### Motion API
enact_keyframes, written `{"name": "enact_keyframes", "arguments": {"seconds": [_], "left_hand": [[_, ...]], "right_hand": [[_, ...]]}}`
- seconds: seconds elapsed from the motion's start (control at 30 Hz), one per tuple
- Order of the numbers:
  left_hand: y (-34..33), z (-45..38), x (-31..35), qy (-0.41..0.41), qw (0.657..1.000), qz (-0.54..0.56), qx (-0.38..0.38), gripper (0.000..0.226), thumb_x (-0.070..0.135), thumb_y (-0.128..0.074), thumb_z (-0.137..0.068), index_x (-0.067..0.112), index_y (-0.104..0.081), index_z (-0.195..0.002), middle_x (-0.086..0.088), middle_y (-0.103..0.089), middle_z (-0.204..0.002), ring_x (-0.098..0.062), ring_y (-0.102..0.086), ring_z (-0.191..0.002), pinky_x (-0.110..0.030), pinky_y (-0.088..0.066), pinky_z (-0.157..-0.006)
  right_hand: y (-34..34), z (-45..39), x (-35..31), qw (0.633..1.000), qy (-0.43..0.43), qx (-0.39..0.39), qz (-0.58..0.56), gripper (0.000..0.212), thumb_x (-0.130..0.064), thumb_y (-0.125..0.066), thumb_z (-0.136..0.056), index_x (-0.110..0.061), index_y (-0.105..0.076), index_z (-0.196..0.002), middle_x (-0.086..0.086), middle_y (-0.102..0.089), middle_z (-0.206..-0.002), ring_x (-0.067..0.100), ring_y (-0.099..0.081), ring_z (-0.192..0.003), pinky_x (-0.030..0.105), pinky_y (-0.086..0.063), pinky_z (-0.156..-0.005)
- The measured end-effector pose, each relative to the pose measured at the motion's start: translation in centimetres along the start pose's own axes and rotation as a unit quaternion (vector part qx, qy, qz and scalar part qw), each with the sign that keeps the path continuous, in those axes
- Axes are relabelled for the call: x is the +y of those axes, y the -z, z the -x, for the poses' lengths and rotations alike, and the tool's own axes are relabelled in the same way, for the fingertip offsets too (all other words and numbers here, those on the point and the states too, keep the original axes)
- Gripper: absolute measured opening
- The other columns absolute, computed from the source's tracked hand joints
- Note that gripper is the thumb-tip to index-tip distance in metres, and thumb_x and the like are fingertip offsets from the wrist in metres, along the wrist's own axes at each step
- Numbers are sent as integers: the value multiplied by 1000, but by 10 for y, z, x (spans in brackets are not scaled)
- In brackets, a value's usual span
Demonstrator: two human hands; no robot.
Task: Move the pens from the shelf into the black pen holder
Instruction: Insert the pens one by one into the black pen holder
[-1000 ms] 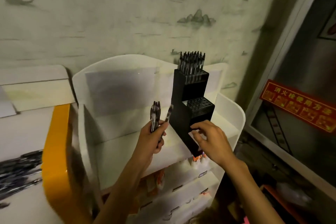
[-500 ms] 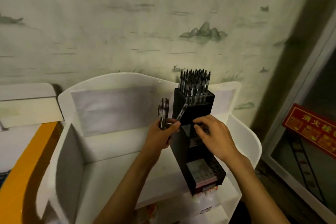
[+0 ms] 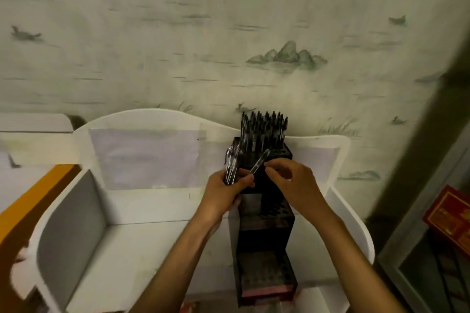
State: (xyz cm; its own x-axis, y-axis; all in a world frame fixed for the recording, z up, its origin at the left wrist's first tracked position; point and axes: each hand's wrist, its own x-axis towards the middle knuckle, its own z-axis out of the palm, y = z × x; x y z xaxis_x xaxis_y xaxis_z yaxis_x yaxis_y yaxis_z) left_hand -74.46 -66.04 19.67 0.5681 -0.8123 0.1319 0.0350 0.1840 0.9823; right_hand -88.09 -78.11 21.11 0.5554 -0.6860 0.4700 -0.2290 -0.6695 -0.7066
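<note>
A stepped black pen holder (image 3: 264,246) stands on the white shelf (image 3: 142,244), right of centre. Its top tier is packed with several upright pens (image 3: 264,132); the lower tiers show open holes. My left hand (image 3: 226,193) grips a small bundle of pens (image 3: 232,162) upright, just left of the holder's top tier. One more pen (image 3: 260,161) leans out from that hand to the right. My right hand (image 3: 292,183) pinches this leaning pen near its upper end, in front of the top tier.
The white shelf has a tall curved back panel (image 3: 152,150) and rounded side walls (image 3: 68,231). An orange panel (image 3: 28,208) adjoins it on the left. A patterned wall rises behind, and a red sign (image 3: 450,213) hangs low on the right.
The view has dropped and closed in on the shelf. My right hand rose from the holder's lower tier to the leaning pen. My left hand moved its bundle closer to the top tier.
</note>
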Motion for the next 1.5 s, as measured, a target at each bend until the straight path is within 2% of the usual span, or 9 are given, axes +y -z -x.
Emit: {"name": "enact_keyframes", "arguments": {"seconds": [0.1, 0.23, 0.3, 0.47, 0.57, 0.67, 0.83, 1.23, 1.5], "left_hand": [[-10, 0, 0, -6, 1000, -6, 15, 19, 8, -69, -91, -4, -68, -106, -25, -72, -92, -4, -53, -41, -15, -34, -37], [-18, -1, 1, -16, 1000, -14, 20, 20, 5, -69, -90, -6, -67, -106, -27, -71, -91, -4, -52, -39, -15, -34, -36], [-19, -1, 2, -20, 999, -20, 19, 20, 5, -69, -90, -5, -67, -107, -27, -70, -91, -4, -52, -40, -15, -34, -36], [-10, -10, 2, -19, 998, -49, 16, 18, 19, -67, -94, 5, -69, -104, -13, -75, -88, -14, -47, -42, -18, -34, -38], [-2, -15, -1, -12, 996, -74, 38, 18, 29, -66, -94, 13, -69, -101, -5, -71, -74, -11, -44, -44, -20, -33, -41], [7, -15, -2, 1, 996, -80, 50, 17, 34, -66, -94, 17, -66, -96, 7, -54, -57, -7, -39, -45, -21, -30, -42], [18, -15, -4, 20, 999, -38, 28, 22, 33, -56, -99, 13, -53, -91, -1, -43, -62, -11, -33, -47, -25, -24, -44], [21, -17, 2, -20, 999, -27, 31, 19, 26, -54, -101, 15, -51, -87, -4, -50, -66, -11, -39, -48, -22, -29, -42], [14, -17, 4, -71, 995, -16, 67, 18, 25, -58, -100, 12, -60, -89, -9, -55, -68, -10, -39, -42, -19, -32, -40]], "right_hand": [[5, -11, 7, 998, -13, -20, -63, 11, -27, -67, -91, -22, -74, -97, -13, -72, -90, 0, -67, -84, 14, -51, -77], [6, -19, 5, 981, -60, -25, -185, 14, -25, -69, -89, -13, -76, -91, -1, -76, -84, 16, -72, -77, 26, -56, -76], [5, -21, 3, 969, -87, -32, -229, 17, -25, -69, -89, -10, -75, -93, 0, -76, -85, 18, -72, -78, 25, -55, -74], [1, -28, -4, 938, -145, -28, -314, 18, -22, -66, -92, -7, -72, -100, 6, -76, -89, 23, -74, -83, 28, -57, -74], [6, -41, -7, 923, -156, 33, -349, 19, -20, -63, -94, -3, -70, -100, 10, -76, -87, 24, -74, -79, 26, -58, -67], [14, -61, -4, 941, -117, 103, -299, 14, -20, -63, -94, -7, -69, -98, 10, -75, -87, 19, -73, -74, 24, -57, -64], [24, -88, 1, 979, -11, 166, -114, 10, -26, -65, -94, -18, -69, -96, -3, -73, -85, 15, -71, -77, 36, -60, -76], [18, -95, 1, 988, 66, 137, 25, 25, -27, -64, -94, -8, -71, -108, 1, -72, -93, 12, -66, -84, 22, -50, -81], [10, -87, 8, 991, 73, 96, 52, 19, -21, -65, -93, -7, -72, -104, 7, -73, -89, 17, -67, -79, 31, -55, -79]]}}
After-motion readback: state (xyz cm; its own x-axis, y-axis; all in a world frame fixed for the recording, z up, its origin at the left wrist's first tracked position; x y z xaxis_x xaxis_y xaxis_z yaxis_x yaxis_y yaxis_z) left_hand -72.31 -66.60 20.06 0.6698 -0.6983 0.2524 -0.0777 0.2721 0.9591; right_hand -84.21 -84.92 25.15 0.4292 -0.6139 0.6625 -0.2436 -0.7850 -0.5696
